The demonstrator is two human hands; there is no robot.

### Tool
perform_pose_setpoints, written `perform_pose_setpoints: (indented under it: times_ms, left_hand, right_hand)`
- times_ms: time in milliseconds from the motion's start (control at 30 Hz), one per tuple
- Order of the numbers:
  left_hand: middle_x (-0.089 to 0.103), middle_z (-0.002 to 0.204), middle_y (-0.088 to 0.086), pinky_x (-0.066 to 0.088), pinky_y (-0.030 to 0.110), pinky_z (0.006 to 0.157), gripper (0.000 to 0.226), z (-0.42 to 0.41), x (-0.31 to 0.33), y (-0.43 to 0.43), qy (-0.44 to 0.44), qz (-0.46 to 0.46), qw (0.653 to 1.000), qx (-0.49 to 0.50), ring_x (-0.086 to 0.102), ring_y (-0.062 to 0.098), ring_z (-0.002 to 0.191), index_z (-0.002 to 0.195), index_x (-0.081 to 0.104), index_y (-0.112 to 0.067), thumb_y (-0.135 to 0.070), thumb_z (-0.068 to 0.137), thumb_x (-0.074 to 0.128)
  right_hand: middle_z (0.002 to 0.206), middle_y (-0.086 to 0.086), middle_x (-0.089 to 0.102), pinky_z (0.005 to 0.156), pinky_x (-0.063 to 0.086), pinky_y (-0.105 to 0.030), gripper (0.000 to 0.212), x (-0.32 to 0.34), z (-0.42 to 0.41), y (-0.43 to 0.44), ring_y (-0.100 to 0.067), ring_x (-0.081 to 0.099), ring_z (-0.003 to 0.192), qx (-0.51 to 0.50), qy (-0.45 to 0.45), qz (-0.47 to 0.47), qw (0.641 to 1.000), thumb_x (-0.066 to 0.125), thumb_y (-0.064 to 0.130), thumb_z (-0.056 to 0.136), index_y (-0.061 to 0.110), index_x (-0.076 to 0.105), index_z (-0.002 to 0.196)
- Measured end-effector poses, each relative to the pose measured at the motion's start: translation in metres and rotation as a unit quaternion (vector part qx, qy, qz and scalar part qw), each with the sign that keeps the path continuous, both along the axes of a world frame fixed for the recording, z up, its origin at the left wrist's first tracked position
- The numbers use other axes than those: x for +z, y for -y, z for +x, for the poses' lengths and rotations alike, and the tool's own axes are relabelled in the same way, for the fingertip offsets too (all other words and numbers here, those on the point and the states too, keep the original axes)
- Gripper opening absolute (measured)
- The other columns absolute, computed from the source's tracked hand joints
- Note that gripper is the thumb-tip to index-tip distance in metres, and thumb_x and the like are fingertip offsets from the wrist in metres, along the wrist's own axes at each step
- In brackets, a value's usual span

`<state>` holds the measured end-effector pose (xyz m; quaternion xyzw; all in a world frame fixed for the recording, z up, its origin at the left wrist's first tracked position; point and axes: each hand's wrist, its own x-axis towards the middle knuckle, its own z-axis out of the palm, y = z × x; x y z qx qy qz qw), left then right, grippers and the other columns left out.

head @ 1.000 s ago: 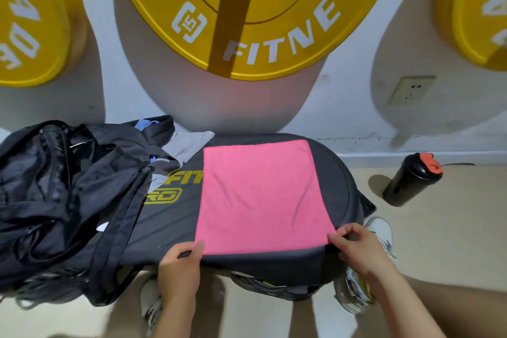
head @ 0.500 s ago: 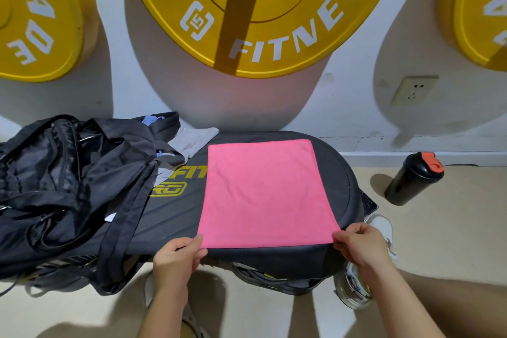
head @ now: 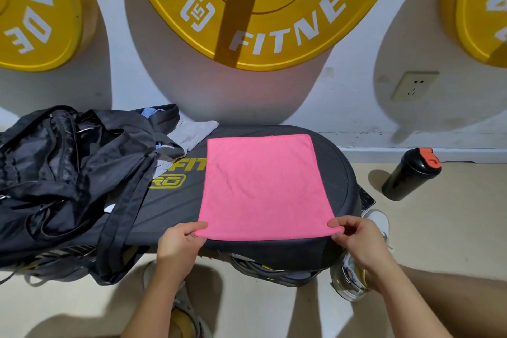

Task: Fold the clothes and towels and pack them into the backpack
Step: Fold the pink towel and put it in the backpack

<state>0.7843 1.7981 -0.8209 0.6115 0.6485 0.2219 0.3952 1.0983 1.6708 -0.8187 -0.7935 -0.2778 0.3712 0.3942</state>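
Your left hand (head: 178,244) and right hand (head: 356,239) now pinch the pink towel (head: 263,186) by its near corners, thumbs on top, no longer resting flat

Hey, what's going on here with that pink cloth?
A person pinches the two near corners of a pink towel, one in the left hand, one in the right hand. The towel lies flat and unfolded on a dark exercise platform. A black backpack sits crumpled on the platform's left end, a grey cloth beside it.
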Motion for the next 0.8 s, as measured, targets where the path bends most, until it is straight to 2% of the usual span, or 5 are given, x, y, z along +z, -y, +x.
perform_pose_setpoints:
  times_ms: [133, 367, 500, 667, 800]
  left_hand:
    - [0.066, 0.089, -0.002, 0.04, 0.028, 0.078, 0.018, -0.006, 0.0, 0.002, -0.033, 0.019, 0.999, -0.025, 0.062, 0.021, 0.091, 0.093, 0.077, -0.023, -0.011, 0.085, 0.067]
    - [0.052, 0.056, -0.008, 0.036, 0.024, 0.054, 0.015, -0.028, 0.018, -0.003, -0.114, -0.098, 0.974, -0.169, 0.043, 0.005, 0.052, 0.071, 0.078, -0.019, -0.013, 0.082, 0.069]
    - [0.068, 0.066, -0.004, 0.043, 0.022, 0.066, 0.03, -0.025, 0.038, -0.006, 0.045, -0.081, 0.984, -0.152, 0.058, 0.006, 0.065, 0.065, 0.079, -0.024, 0.001, 0.08, 0.072]
    - [0.074, 0.1, 0.004, 0.048, 0.031, 0.092, 0.016, -0.008, 0.062, -0.031, 0.253, -0.048, 0.966, -0.037, 0.067, 0.015, 0.095, 0.09, 0.077, -0.01, 0.0, 0.083, 0.067]
    - [0.073, 0.096, 0.016, 0.056, 0.032, 0.085, 0.025, 0.021, 0.057, -0.069, 0.36, -0.075, 0.93, 0.025, 0.067, 0.022, 0.088, 0.098, 0.072, 0.0, -0.019, 0.081, 0.069]
  right_hand:
    - [0.084, 0.002, 0.072, 0.084, 0.052, -0.036, 0.015, 0.0, 0.0, 0.001, -0.015, 0.065, 0.084, 0.021, 0.098, -0.012, 0.995, 0.071, 0.006, 0.084, 0.021, 0.074, 0.08]
    - [0.066, 0.009, 0.071, 0.072, 0.052, -0.027, 0.027, 0.024, 0.027, 0.005, -0.011, 0.065, 0.069, 0.225, 0.193, -0.188, 0.936, 0.079, 0.013, 0.072, 0.033, 0.068, 0.056]
    - [0.071, 0.002, 0.074, 0.074, 0.048, -0.024, 0.025, 0.045, 0.026, 0.004, -0.012, 0.065, 0.072, 0.135, 0.022, -0.008, 0.991, 0.074, -0.005, 0.076, 0.018, 0.076, 0.066]
    - [0.084, -0.011, 0.071, 0.071, 0.051, -0.015, 0.014, 0.054, 0.024, -0.027, -0.019, 0.062, 0.078, 0.023, -0.139, 0.189, 0.972, 0.059, -0.002, 0.085, 0.002, 0.069, 0.094]
    - [0.065, 0.008, 0.063, 0.058, 0.043, -0.018, 0.017, 0.038, 0.024, -0.081, -0.007, 0.052, 0.062, -0.074, -0.032, 0.2, 0.976, 0.051, 0.002, 0.096, 0.012, 0.062, 0.086]
